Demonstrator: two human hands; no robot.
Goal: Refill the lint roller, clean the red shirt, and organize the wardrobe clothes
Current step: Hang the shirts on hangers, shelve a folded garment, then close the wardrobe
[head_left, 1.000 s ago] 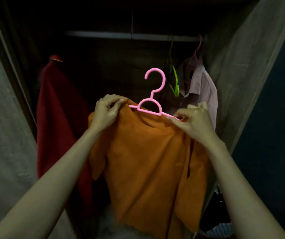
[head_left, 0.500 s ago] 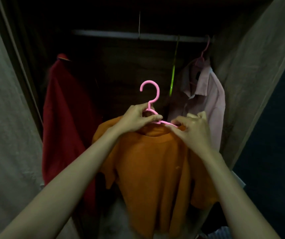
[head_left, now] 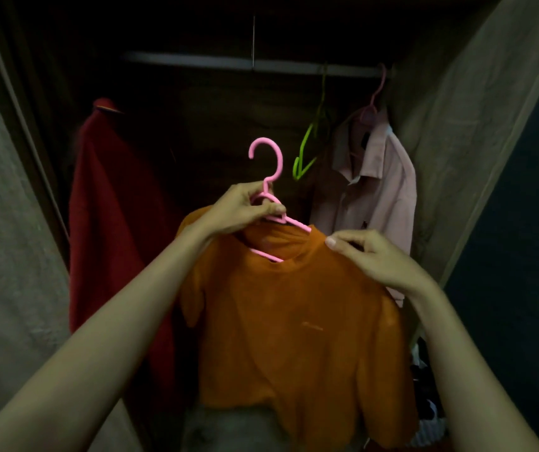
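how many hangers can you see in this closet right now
3: a pink hanger held in the left hand, an empty green hanger on the rail, another pink one under the pink shirt. The red shirt's hanger is hidden.

Open rail [head_left: 196, 60] between red shirt [head_left: 114, 207], green hanger [head_left: 307, 148]

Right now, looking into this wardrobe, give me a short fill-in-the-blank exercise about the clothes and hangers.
1. The left hand holds a hanger whose colour is ____.
2. The T-shirt on that hanger is ____.
3. The red garment hangs to the ____ of the T-shirt.
4. The empty hanger on the rail is ____.

Missing words: pink; orange; left; green
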